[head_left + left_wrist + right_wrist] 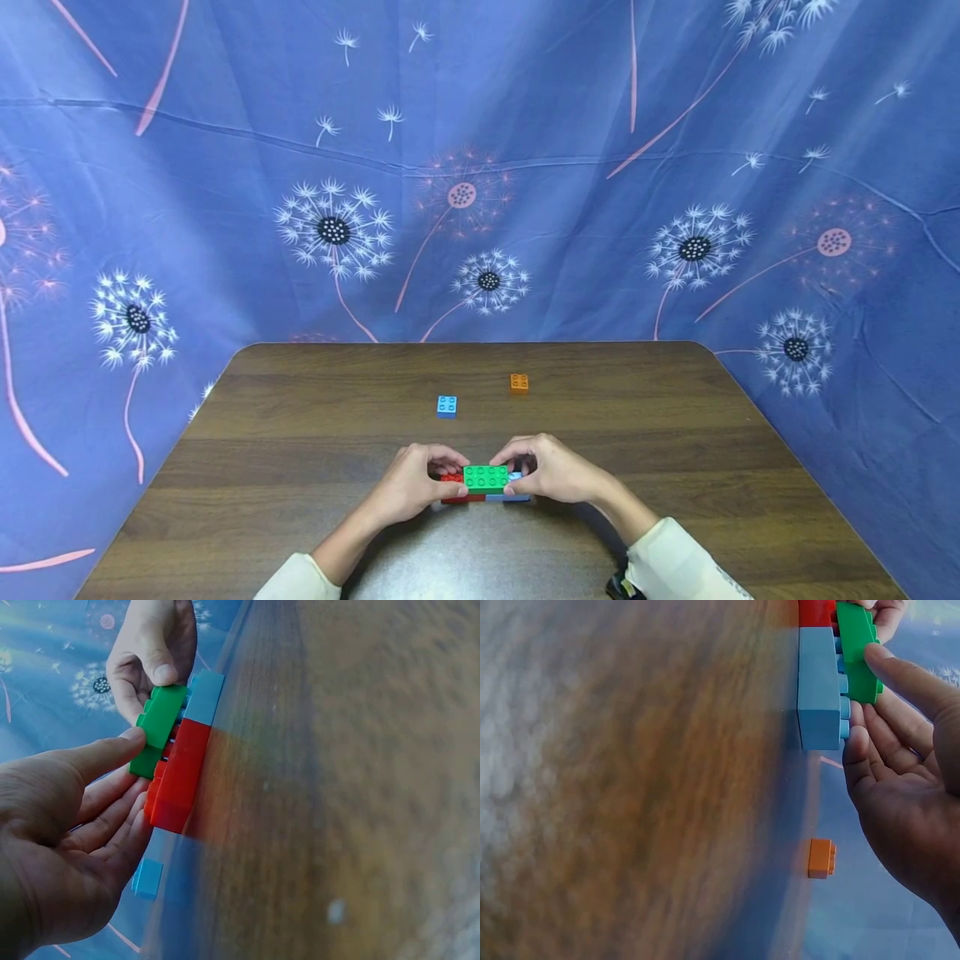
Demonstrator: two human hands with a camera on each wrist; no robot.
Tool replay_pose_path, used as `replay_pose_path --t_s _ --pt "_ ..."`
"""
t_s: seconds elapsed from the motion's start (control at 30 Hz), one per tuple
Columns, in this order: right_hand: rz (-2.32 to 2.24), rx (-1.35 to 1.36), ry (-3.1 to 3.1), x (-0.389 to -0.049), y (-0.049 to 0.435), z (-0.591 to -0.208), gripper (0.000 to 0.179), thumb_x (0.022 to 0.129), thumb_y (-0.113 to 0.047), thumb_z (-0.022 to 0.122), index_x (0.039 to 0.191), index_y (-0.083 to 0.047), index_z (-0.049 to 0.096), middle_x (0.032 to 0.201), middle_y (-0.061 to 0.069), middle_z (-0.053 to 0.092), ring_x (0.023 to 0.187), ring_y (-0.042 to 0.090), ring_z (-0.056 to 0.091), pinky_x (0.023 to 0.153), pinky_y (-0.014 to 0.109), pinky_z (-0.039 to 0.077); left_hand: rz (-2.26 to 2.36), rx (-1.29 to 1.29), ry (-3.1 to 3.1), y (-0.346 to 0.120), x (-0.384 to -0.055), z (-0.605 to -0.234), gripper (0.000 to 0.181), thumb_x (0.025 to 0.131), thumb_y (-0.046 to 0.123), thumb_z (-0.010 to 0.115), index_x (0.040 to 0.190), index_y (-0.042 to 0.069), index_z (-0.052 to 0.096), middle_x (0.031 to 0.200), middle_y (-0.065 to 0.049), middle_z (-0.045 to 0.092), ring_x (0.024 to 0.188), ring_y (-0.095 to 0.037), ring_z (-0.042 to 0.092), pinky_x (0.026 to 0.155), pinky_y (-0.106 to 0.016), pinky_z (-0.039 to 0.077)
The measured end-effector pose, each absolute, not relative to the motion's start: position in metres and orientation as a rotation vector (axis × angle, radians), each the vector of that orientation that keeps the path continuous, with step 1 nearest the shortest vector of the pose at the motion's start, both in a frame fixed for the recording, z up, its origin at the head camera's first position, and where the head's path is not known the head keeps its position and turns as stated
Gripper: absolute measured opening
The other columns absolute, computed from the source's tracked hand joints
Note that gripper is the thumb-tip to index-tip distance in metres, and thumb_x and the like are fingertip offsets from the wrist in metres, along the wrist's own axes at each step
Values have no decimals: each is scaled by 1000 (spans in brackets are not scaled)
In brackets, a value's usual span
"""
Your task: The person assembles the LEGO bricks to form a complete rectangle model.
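A green building brick (486,479) with studs on top is held between both hands near the front of the table. My left hand (408,485) pinches its left end, thumb on the near face and fingers behind. At the opposite end, my right hand (561,472) grips it the same way. Below lie a red brick (181,776) and a light blue brick (819,688), end to end on the tabletop. The green brick bridges the seam between them. In both wrist views, studs of the lower bricks show in a narrow gap under it.
Farther back on the wooden table (315,417) sit a small blue brick (447,407) and, to its right, a small orange brick (519,382). A blue cloth (570,233) with dandelion prints hangs behind the table. Something black (619,587) lies by the right sleeve.
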State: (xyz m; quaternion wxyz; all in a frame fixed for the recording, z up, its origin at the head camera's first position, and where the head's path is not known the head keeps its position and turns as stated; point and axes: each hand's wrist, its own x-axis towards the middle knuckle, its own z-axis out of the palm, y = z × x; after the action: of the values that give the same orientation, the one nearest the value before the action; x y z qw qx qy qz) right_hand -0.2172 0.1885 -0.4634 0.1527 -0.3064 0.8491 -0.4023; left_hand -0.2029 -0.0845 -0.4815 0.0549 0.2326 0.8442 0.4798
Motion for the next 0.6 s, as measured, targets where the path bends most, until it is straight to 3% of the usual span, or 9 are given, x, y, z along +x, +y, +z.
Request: replay_pose_path --t_s 0.6 --pt "-1182 -894 2415 -219 189 -465 29 88 -20 83 116 -20 76 108 -1 72 89 11 61 71 22 53 1458 710 2591 -84 -201 -481 25 80 19 89 102 14 79 91 -1 79 80 -3 69 72 -20 55"
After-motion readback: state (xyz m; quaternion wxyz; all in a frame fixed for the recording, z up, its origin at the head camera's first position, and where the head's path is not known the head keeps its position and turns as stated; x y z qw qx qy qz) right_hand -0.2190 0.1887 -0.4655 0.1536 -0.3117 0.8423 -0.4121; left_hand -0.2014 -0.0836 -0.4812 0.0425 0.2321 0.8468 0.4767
